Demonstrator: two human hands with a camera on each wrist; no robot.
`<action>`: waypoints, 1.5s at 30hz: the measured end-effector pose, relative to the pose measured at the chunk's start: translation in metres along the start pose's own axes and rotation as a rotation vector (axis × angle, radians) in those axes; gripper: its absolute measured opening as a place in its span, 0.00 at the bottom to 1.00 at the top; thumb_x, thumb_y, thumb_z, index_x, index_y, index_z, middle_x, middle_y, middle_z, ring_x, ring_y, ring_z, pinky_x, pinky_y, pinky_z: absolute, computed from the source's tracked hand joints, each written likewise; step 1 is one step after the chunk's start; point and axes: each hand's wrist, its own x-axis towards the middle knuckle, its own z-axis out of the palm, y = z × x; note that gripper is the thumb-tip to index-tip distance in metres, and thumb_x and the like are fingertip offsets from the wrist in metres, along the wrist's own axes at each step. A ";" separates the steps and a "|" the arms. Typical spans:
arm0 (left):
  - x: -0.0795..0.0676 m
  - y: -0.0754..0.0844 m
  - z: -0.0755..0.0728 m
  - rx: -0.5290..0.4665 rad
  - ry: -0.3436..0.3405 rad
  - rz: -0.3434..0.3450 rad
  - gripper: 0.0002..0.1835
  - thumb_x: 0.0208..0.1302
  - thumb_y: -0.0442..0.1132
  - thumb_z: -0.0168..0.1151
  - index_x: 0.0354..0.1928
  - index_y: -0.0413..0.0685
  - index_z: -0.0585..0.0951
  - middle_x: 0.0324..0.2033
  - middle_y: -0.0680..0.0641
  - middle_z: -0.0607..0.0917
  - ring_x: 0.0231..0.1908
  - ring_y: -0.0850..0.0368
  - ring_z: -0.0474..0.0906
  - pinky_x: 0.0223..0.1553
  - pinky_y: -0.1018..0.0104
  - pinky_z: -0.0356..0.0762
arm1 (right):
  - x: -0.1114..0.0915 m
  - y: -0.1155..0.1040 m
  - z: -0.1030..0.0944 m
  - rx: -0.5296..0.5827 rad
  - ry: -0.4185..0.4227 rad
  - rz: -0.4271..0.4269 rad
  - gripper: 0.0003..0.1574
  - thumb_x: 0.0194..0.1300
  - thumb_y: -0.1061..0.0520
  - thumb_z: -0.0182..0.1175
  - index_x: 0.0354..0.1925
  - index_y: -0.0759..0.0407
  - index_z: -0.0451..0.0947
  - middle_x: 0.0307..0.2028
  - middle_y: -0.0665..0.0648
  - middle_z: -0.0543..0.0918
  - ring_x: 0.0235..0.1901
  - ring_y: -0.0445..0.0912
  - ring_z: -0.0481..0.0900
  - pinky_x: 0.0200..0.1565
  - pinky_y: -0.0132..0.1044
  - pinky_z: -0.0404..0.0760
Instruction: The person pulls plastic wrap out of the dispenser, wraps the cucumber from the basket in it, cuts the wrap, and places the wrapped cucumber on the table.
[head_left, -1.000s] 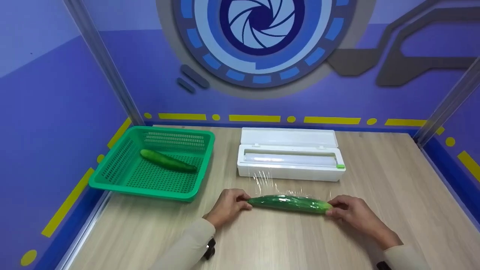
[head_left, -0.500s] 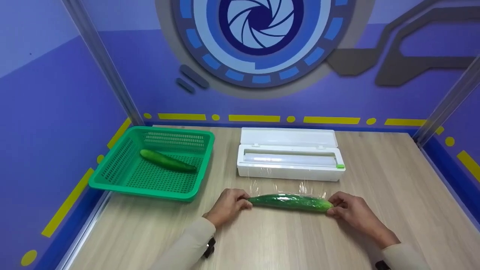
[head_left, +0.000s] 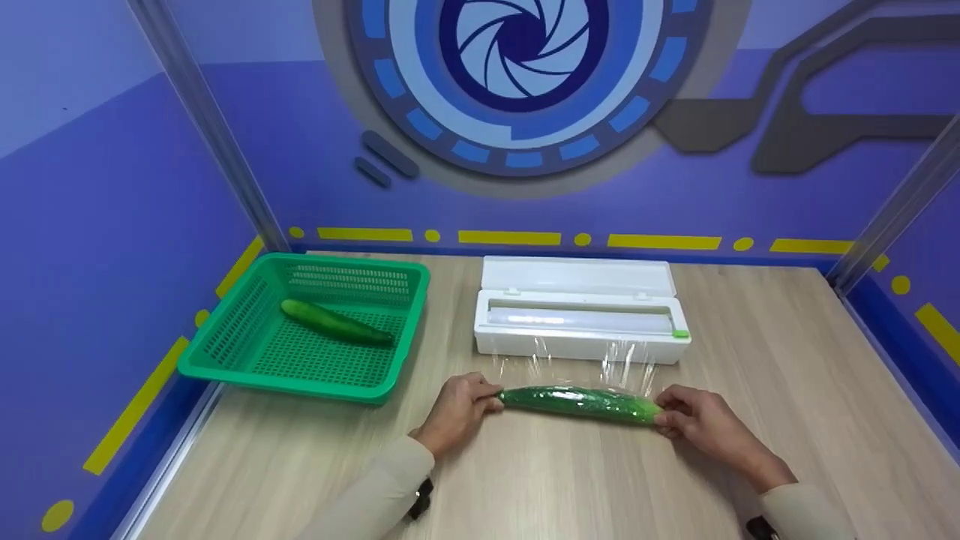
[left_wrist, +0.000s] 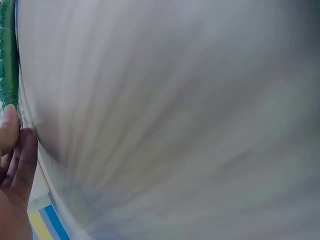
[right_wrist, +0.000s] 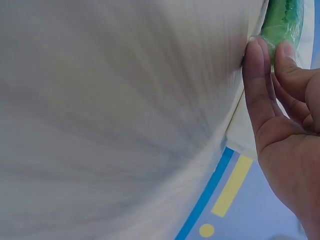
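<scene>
A green cucumber [head_left: 577, 402] lies crosswise near the middle of the table, shiny with clear cling film around it. At its darker left end, my left hand [head_left: 459, 412] pinches between thumb and fingers. My right hand [head_left: 709, 421] does the same at the paler right end. Creased film [head_left: 626, 364] stretches from the cucumber back to a white cling film dispenser [head_left: 581, 347], whose lid stands open over the roll [head_left: 581, 319]. Each wrist view shows thumb and fingertips at one end of the cucumber [left_wrist: 8, 55], with the blurred tabletop filling most of the picture.
Left of the dispenser stands a green plastic basket [head_left: 300, 385] with another cucumber [head_left: 335, 324] in it. A small green piece [head_left: 680, 334] sits at the dispenser's right end. Blue printed walls [head_left: 525, 202] close off the table's back and sides.
The cucumber has shifted very slightly away from me, both hands keeping to its ends. Creases in the film have changed, with more now showing toward the right.
</scene>
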 end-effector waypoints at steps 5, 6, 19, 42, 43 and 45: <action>-0.002 0.001 0.001 -0.116 0.014 -0.150 0.07 0.63 0.34 0.76 0.42 0.42 0.90 0.33 0.54 0.90 0.37 0.63 0.84 0.42 0.64 0.83 | 0.002 -0.002 0.000 -0.006 -0.021 -0.013 0.05 0.73 0.67 0.66 0.45 0.68 0.82 0.35 0.57 0.86 0.34 0.46 0.85 0.34 0.36 0.86; -0.002 0.002 0.001 -0.135 0.011 -0.164 0.07 0.63 0.34 0.77 0.42 0.43 0.90 0.34 0.54 0.90 0.37 0.63 0.84 0.42 0.64 0.83 | 0.002 -0.002 0.001 -0.007 -0.022 -0.006 0.04 0.73 0.67 0.65 0.45 0.68 0.81 0.35 0.57 0.86 0.34 0.46 0.85 0.34 0.36 0.86; 0.003 0.004 0.006 -0.134 -0.014 -0.164 0.05 0.61 0.36 0.78 0.33 0.48 0.88 0.31 0.58 0.88 0.36 0.64 0.81 0.43 0.63 0.81 | -0.005 -0.005 0.007 -0.217 0.067 0.006 0.20 0.63 0.59 0.77 0.50 0.62 0.82 0.36 0.49 0.84 0.38 0.43 0.81 0.40 0.37 0.82; 0.014 -0.005 0.005 -0.138 0.026 -0.100 0.08 0.69 0.40 0.72 0.44 0.44 0.92 0.39 0.53 0.92 0.43 0.60 0.86 0.50 0.60 0.83 | 0.010 0.009 -0.006 0.073 0.017 -0.005 0.09 0.73 0.64 0.66 0.48 0.69 0.83 0.35 0.60 0.87 0.35 0.45 0.85 0.36 0.37 0.87; 0.015 -0.006 0.005 -0.136 0.027 -0.094 0.08 0.70 0.39 0.71 0.44 0.43 0.92 0.40 0.52 0.92 0.44 0.59 0.86 0.51 0.60 0.83 | 0.011 0.011 -0.008 0.099 0.011 -0.001 0.09 0.73 0.65 0.66 0.48 0.70 0.83 0.35 0.61 0.87 0.35 0.45 0.85 0.37 0.38 0.87; 0.015 -0.006 0.005 -0.127 0.024 -0.078 0.09 0.71 0.39 0.70 0.46 0.43 0.92 0.41 0.51 0.92 0.45 0.58 0.87 0.51 0.59 0.83 | 0.013 0.014 -0.010 0.141 -0.002 0.003 0.10 0.73 0.66 0.65 0.49 0.73 0.83 0.36 0.63 0.88 0.35 0.45 0.86 0.37 0.38 0.88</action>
